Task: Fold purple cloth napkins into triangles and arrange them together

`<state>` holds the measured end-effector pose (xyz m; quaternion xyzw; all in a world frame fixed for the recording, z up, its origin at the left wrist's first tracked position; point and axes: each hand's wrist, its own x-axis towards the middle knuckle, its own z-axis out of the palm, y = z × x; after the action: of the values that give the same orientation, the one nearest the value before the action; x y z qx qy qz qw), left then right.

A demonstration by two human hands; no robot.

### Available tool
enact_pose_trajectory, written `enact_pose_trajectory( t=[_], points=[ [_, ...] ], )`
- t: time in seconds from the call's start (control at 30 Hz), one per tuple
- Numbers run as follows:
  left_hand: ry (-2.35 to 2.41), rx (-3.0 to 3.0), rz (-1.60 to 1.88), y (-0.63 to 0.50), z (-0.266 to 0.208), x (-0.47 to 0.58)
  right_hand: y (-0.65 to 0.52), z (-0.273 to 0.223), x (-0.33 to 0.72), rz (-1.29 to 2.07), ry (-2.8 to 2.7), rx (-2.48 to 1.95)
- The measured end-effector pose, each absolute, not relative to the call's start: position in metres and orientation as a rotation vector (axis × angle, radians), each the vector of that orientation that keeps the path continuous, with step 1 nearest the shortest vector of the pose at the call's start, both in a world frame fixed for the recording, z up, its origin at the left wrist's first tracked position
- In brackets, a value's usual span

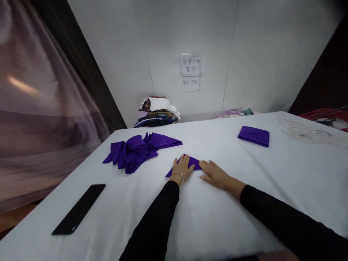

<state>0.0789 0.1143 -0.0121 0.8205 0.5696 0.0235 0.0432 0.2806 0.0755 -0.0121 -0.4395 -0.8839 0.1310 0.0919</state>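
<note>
1. Straight ahead, the view is closed off by a pale grey wall, cut by thin seams, and handwritten sheets are fixed to it!
2. Over on the left, a glossy pinkish curtain is hung, a warm glint caught on it.
3. Far right, a dark panel is seen.
4. Below, a broad tabletop is covered in white, softly lit.

This looks like a workroom, with a white cloth-covered surface, handwritten white paper signs on a grey panelled wall, and stacked multicoloured fabrics.
</note>
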Motion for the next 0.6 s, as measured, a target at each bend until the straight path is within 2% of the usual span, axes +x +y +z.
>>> enact_pose_trajectory(
  t=[0.37,0.6],
  points=[
    [1.746,2.5,0.105,0.114,-0.013,0.079,0.053,-0.004,0.293,0.388,-2.622,-1.393],
    [1.732,2.523,0.091,0.115,-0.016,0.078,0.089,0.016,0.243,0.303,-2.594,-1.324]
  ],
)
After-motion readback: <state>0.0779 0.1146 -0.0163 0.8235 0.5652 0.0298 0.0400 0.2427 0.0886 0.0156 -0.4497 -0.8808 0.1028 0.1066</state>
